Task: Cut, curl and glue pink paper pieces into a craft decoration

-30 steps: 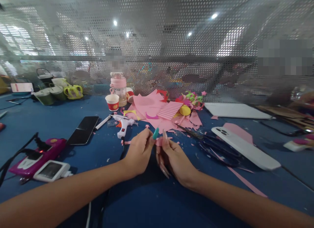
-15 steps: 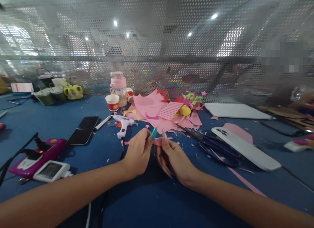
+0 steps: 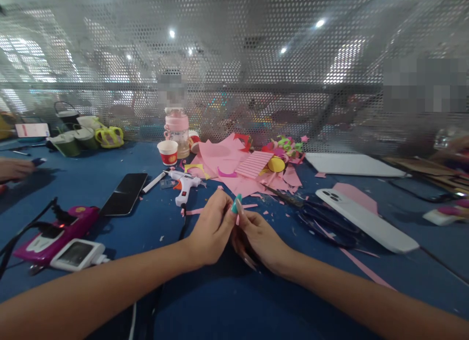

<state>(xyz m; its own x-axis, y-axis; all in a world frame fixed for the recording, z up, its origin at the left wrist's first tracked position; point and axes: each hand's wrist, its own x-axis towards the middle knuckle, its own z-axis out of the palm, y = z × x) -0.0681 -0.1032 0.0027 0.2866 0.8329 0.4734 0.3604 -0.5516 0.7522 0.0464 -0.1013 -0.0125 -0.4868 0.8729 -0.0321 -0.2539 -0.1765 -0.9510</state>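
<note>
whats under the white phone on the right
A piece of pink paper shows past the far edge of the white phone; anything beneath the rest is covered.

Craft workspace; glue gun point(image 3: 186, 182); paper scraps point(image 3: 249, 182); blue table point(image 3: 220, 306); perforated screen point(image 3: 249, 61)

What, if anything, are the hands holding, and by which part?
The left hand and right hand pinch a small pink piece; the gripped part is hidden.
</note>
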